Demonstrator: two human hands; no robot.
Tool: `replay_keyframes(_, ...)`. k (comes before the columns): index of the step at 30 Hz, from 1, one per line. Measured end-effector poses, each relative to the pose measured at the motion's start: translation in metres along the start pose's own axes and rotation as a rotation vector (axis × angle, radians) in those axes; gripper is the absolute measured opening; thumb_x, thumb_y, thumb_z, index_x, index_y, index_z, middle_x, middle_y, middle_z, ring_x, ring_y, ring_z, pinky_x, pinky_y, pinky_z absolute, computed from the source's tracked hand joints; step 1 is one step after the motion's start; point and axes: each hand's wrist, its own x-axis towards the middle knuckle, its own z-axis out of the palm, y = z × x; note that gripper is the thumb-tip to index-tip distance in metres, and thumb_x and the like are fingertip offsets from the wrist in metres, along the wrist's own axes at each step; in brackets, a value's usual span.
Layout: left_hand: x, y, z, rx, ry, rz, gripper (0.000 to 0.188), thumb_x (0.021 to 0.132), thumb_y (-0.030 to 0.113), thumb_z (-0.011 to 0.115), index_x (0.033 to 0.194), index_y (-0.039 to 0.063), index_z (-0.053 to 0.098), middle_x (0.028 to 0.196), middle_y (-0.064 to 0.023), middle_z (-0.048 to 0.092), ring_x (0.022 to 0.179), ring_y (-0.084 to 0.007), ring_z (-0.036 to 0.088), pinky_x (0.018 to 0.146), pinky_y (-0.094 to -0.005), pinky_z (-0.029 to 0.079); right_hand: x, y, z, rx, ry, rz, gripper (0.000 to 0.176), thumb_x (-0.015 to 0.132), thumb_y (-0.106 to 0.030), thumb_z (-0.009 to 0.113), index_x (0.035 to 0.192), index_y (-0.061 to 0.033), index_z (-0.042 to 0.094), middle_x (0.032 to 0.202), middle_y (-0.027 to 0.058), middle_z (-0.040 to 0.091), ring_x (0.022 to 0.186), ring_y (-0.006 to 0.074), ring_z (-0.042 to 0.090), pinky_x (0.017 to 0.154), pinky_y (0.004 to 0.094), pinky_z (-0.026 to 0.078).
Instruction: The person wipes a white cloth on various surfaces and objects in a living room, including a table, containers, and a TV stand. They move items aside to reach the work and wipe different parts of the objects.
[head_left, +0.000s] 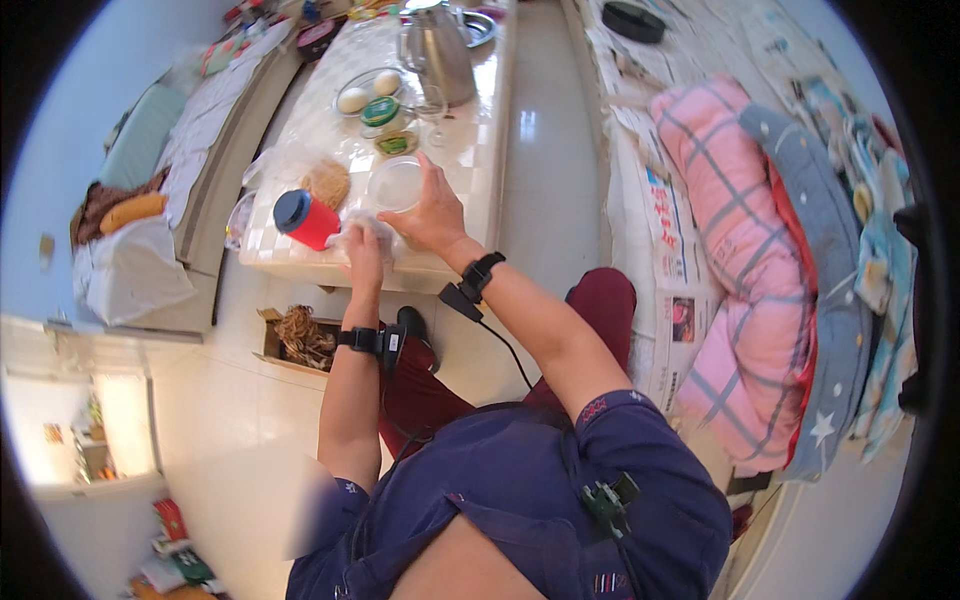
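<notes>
My right hand (435, 206) has its fingers around the side of a round translucent plastic container (396, 184) on the table. Close to its left, my left hand (364, 251) pinches a thin clear plastic bag (381, 234). A red cup with a dark lid (307, 220) is beside that hand, slightly tilted in view. Behind the cup lies a round tan food item (328, 182), partly under clear plastic. Farther back are a green-lidded jar (380, 112), a small green-labelled container (396, 142) and a stemmed glass (437, 133).
A plate holding egg-like items (354, 100) and a metal jug (442, 60) stand farther back on the table (300, 142). A cardboard box of brown fibrous material (306, 337) is on the floor. Folded pink bedding (739, 225) lies at the right.
</notes>
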Motion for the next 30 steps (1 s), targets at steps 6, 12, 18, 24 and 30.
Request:
replay_keyframes(6, 0.027, -0.025, 0.032, 0.68, -0.039, 0.389, 0.068, 0.103, 0.044, 0.057, 0.16, 0.01, 0.043, 0.169, -0.0174, 0.036, 0.155, -0.0474, 0.029, 0.124, -0.0648, 0.023, 0.046, 0.062, -0.072, 0.329, 0.222, 0.287, 0.127, 0.065, -0.048, 0.098, 0.158, 0.0036, 0.029, 0.141, 0.024, 0.059, 0.127, 0.0364, 0.062, 0.107, 0.0446, 0.052)
replay_keyframes(12, 0.048, -0.019, 0.05, 0.681, 0.058, 0.528, 0.075, 0.102, 0.045, 0.059, 0.16, 0.001, 0.04, 0.165, -0.0256, 0.04, 0.151, -0.0481, 0.035, 0.124, -0.0577, 0.027, 0.039, 0.163, -0.135, -0.057, 0.523, 0.347, 0.131, 0.063, -0.041, 0.099, 0.161, 0.0023, 0.023, 0.145, 0.0255, 0.053, 0.134, 0.0397, 0.055, 0.111, 0.0466, 0.048)
replay_keyframes(18, 0.047, -0.01, 0.053, 0.711, 0.092, 0.592, 0.076, 0.103, 0.046, 0.057, 0.158, -0.004, 0.04, 0.16, -0.0281, 0.044, 0.147, -0.0456, 0.041, 0.123, -0.0513, 0.032, -0.004, 0.263, -0.067, 0.089, 0.648, 0.601, 0.126, 0.063, -0.036, 0.099, 0.16, -0.0013, 0.025, 0.151, 0.0241, 0.047, 0.14, 0.0401, 0.048, 0.116, 0.0466, 0.044)
replay_keyframes(24, 0.043, -0.009, 0.057, 0.719, 0.117, 0.571, 0.072, 0.105, 0.043, 0.052, 0.157, -0.006, 0.04, 0.159, -0.0286, 0.044, 0.147, -0.0448, 0.041, 0.123, -0.0508, 0.032, -0.02, 0.294, -0.025, 0.365, 0.416, 0.46, 0.119, 0.066, -0.026, 0.099, 0.162, -0.0092, 0.03, 0.155, 0.0213, 0.047, 0.143, 0.04, 0.047, 0.12, 0.0463, 0.041)
replay_keyframes(30, 0.041, -0.004, 0.058, 0.713, 0.108, 0.553, 0.066, 0.105, 0.033, 0.052, 0.156, -0.007, 0.04, 0.158, -0.0302, 0.043, 0.147, -0.0451, 0.04, 0.123, -0.0513, 0.031, -0.023, 0.292, -0.025, 0.07, -0.166, 0.27, 0.112, 0.069, -0.028, 0.097, 0.16, -0.0109, 0.036, 0.161, 0.0208, 0.043, 0.152, 0.0384, 0.038, 0.122, 0.0481, 0.039)
